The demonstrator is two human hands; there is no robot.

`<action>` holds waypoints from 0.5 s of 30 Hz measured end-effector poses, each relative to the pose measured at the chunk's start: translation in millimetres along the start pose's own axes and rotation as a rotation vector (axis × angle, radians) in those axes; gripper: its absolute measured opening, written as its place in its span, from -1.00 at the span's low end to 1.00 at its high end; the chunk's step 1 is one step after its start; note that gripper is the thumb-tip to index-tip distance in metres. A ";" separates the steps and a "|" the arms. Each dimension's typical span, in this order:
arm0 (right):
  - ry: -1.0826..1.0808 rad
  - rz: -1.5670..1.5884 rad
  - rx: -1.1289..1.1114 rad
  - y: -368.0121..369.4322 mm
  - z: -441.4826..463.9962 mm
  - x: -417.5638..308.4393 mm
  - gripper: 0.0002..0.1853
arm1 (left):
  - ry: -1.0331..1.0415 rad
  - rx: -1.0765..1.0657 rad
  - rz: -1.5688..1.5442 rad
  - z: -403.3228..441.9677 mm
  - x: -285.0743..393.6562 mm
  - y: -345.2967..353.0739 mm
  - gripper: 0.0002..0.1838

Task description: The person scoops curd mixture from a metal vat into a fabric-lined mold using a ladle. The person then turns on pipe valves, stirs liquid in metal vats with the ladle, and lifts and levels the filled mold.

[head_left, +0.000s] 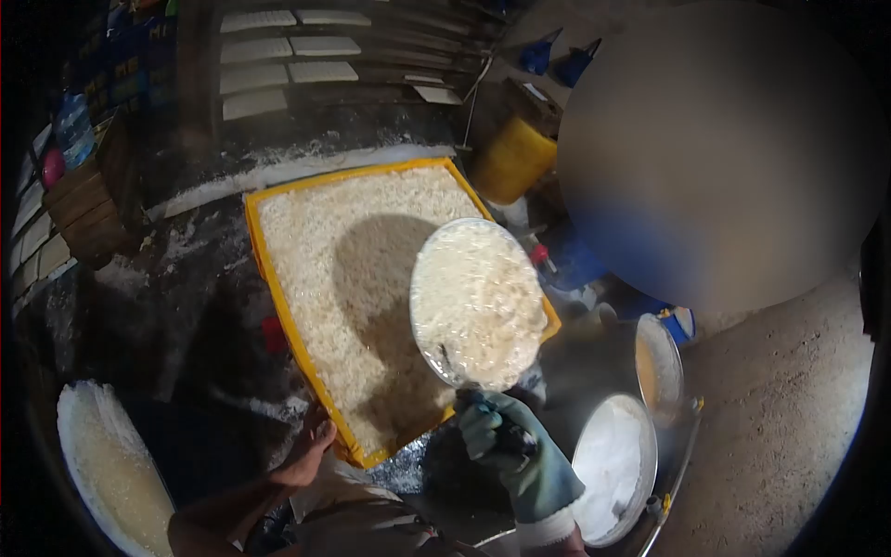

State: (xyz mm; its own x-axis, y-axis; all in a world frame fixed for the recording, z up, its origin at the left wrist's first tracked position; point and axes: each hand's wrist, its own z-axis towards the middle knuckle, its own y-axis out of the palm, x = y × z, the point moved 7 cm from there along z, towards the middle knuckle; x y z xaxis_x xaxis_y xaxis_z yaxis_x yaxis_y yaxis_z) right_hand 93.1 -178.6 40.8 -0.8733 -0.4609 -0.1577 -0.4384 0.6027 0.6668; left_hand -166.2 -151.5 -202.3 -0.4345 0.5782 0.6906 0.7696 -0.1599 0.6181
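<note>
Currently, I read the right hand [497, 432], in a blue-green glove with a pale cuff, as clenched on a round dipper [436, 364] at the dipper's 6 o'clock end. The dipper carries a pale, lumpy mass [478, 288] and is raised over the 3 o'clock side of a yellow-rimmed tray [349, 175]; its shadow falls across similar material filling the tray. The bare left hand [302, 455] is at 7 o'clock, beside the tray's near-left edge; from my station I cannot tell whether its fingers close on the rim. Further out, I locate a round vessel [653, 444] with white contents between 4 and 5 o'clock, and a wide basin [79, 422] with pale contents at 8 o'clock. Beyond the tray, I register a yellow container [509, 162] at 1 o'clock, white slabs [322, 71] in rows at 11 o'clock, and a wooden crate [93, 209] between 9 and 10 o'clock.
</note>
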 end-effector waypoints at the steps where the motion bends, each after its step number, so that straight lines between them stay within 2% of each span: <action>1: -0.021 -0.085 -0.054 1.7 19.6 -12.2 -0.64 | -0.060 0.032 -0.018 -1.5 -9.5 -3.3 -0.22; 3: -0.050 -0.181 -0.088 6.1 49.9 -23.0 -0.56 | -0.177 0.101 -0.059 -4.6 -27.4 -9.6 -0.16; 6: -0.120 -0.394 -0.100 9.3 74.3 -37.3 -0.43 | 0.006 -0.036 -0.195 8.5 -9.8 4.2 0.03; 8: -0.194 -0.588 -0.099 12.9 78.1 -44.5 -0.34 | 0.000 -0.050 -0.187 3.2 5.8 15.4 0.04; 12: -0.430 -0.907 -0.075 65.0 68.4 -44.5 -0.16 | 0.036 -0.027 -0.175 2.5 10.2 21.1 0.09; 14: -0.524 -0.976 -0.052 88.3 68.3 -47.4 -0.07 | 0.053 -0.021 -0.170 6.6 9.3 17.4 0.11; 15: -0.432 -0.896 -0.133 69.0 82.8 -57.8 -0.12 | 0.063 -0.019 -0.161 8.5 8.1 14.7 0.12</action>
State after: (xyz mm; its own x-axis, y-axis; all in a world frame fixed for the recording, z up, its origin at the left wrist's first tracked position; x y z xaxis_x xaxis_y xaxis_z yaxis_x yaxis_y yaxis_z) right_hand 95.8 -56.4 35.5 -0.2465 -0.4173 -0.8747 -0.9678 0.0593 0.2445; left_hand -154.4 -142.4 -190.9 -0.5803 0.5464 0.6040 0.6789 -0.0851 0.7292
